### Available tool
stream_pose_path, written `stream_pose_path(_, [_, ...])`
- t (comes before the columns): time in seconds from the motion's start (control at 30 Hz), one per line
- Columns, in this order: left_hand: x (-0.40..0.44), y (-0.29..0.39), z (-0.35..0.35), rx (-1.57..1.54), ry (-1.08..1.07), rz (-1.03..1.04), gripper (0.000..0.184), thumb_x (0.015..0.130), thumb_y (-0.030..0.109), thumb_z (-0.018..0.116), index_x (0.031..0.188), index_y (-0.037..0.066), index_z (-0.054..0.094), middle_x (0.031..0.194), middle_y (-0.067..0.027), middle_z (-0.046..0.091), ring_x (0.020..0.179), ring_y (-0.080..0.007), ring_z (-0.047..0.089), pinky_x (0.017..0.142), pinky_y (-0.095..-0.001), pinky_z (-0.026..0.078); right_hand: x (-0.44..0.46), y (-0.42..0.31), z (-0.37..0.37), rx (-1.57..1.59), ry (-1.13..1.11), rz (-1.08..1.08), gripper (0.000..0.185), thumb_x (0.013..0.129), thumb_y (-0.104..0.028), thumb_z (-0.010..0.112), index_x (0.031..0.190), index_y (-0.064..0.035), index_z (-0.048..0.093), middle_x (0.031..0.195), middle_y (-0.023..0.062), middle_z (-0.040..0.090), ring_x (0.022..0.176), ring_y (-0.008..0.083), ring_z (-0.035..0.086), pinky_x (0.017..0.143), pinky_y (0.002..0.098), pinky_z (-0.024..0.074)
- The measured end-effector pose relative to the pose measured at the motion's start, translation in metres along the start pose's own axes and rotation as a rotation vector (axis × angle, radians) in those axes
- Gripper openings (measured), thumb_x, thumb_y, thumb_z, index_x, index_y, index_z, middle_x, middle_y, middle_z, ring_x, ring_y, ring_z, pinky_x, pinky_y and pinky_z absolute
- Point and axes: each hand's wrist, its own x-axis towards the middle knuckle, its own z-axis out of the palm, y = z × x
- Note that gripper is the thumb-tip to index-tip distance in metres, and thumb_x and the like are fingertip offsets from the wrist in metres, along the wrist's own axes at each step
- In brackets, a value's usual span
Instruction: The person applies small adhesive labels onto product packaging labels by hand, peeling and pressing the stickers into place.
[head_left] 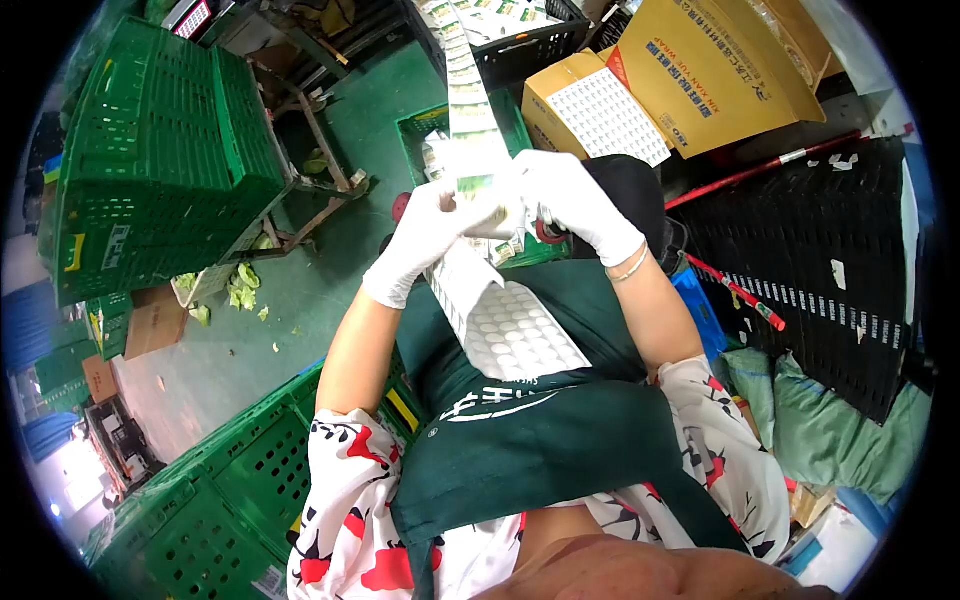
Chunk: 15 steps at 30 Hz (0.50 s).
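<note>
My left hand (440,225), in a white glove, has its fingers closed on the lower end of a long strip of printed labels (468,90). My right hand (565,195), gloved too, is closed at the right side of the same end; its fingertips are partly hidden. Beside the right hand shows a small red ring-shaped thing (548,232), whose kind I cannot make out. A sheet of round white stickers (515,330) lies on my apron below the hands. Beneath them, a green crate (415,125) holds small printed packets or labels.
A black crate (545,42) with printed labels stands ahead. To its right is an open cardboard box (720,75) with a sticker sheet (610,115) on it. Green crates (160,150) are stacked left, black crates (800,270) right. Leaf scraps (243,290) litter the floor.
</note>
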Motion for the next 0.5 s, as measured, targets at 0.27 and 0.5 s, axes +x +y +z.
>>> stream_pose_path(0.27, [0.006,0.009,-0.009,-0.091,0.088,-0.031,0.028,0.092,0.008,0.068,0.117,-0.004,0.065,0.110,-0.0084,0.070,0.095,-0.0112,0.065,0.086,-0.0274,0.052,-0.011,-0.014,-0.004,-0.148,0.225,0.054,0.018,0.091,-0.019,0.069,0.100,-0.0040,0.066,0.077,-0.0037,0.058,0.063,0.0016,0.050,0.057,0.0172,0.0385])
stream_pose_path(0.5, [0.008,-0.011,0.006,-0.025,0.045,0.052,0.032,0.088,0.010,0.071,0.117,-0.003,0.064,0.101,-0.0036,0.070,0.087,-0.0063,0.062,0.075,-0.0227,0.052,0.004,-0.002,0.024,-0.428,0.345,-0.163,0.025,0.083,-0.011,0.077,0.102,-0.0012,0.064,0.086,0.0003,0.063,0.075,0.0010,0.055,0.068,0.0177,0.0460])
